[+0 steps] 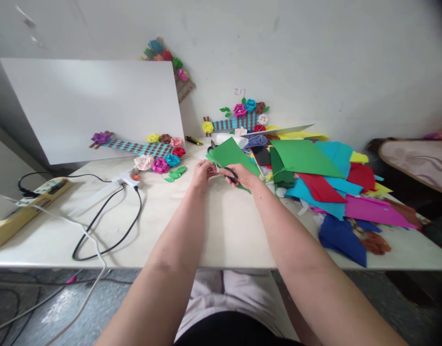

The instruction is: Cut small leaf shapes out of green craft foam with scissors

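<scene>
My right hand (241, 176) is closed around the black handles of a pair of scissors (231, 176), whose blades point up and to the left. Close beside the blades, my left hand (205, 171) has its fingertips pinched together; what they hold is too small to make out. A green sheet of paper (232, 153) lies just behind and under both hands. To the left, several cut green paper leaves (176, 174) rest on the table near a decorated guitar shape (141, 148) with paper flowers.
Coloured paper sheets (307, 157) pile up on the right, with a dark phone (261, 155) beside them. A white glue gun (129, 179), a looped black cable (138, 211) and a power strip (44, 194) occupy the left. A white board (94, 105) leans on the wall.
</scene>
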`<state>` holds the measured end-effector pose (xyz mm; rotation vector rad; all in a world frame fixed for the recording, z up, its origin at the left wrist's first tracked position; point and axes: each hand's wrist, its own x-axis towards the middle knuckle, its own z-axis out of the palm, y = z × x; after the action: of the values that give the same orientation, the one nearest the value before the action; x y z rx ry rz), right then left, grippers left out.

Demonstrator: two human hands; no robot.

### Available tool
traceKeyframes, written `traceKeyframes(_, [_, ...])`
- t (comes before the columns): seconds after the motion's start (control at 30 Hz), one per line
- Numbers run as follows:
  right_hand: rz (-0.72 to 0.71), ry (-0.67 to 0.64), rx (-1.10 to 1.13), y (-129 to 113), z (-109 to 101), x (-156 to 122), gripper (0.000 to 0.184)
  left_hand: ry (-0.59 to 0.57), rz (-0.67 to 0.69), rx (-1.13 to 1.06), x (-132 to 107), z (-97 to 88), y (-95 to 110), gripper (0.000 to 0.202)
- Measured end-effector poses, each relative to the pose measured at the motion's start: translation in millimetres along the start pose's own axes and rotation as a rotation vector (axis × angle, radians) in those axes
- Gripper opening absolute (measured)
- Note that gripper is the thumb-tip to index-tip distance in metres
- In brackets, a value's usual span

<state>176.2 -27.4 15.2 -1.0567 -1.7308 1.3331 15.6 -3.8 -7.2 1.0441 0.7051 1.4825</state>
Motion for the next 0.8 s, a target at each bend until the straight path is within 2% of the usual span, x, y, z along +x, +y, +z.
traceKeyframes(0.17, [-0.011, 0.064, -0.019, -1.8, 10.2, 3.2, 0.031, 0.093, -0.022, -0.016, 0.7, 4.3, -0.3, 0.018])
traceKeyframes(0.4, [0.000, 0.138, -0.081, -0.5, 21.4, 8.5, 0.023, 0.211, 0.000, 0.030, 3.6, 8.7, 0.8, 0.015])
traceKeyframes(0.53, [0.009, 0.134, -0.095, 0.6, 19.5, 8.9, 0.022, 0.218, -0.011, 0.069, 3.5, 8.5, 4.3, 0.016])
traceKeyframes(0.8, [0.005, 0.066, -0.056, 3.0, 8.6, 8.0, 0.039, 0.151, 0.013, 0.097, 3.4, 6.6, 6.3, 0.015])
